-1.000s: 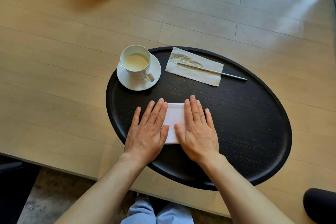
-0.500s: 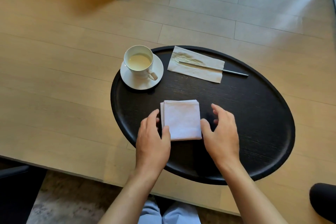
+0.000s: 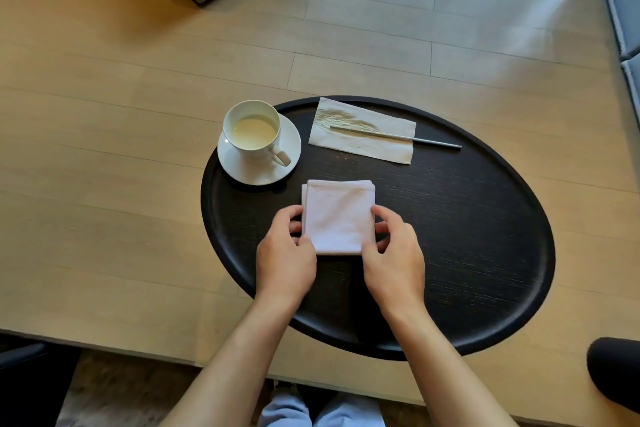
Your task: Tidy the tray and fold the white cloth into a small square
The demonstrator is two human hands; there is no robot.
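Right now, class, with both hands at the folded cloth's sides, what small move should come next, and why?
Probably nudge the layers flush. The white cloth is already a small square, but a lower layer peeks out along its left edge. The left hand and right hand grip opposite sides, well placed to square it.

One tray [image 3: 485,288], one folded cloth [image 3: 337,215], one cup [image 3: 252,130], one saucer [image 3: 289,163], one napkin [image 3: 363,146], one straw [image 3: 433,141] — two hands.

My hands go from pressing flat to gripping the edges

A second ago both palms lay flat on the white cloth [image 3: 337,218], hiding most of it. Half a second ago I had lifted them off to either side. Now my left hand [image 3: 285,255] pinches its left edge and my right hand [image 3: 393,253] its right edge, and the folded square shows between them.
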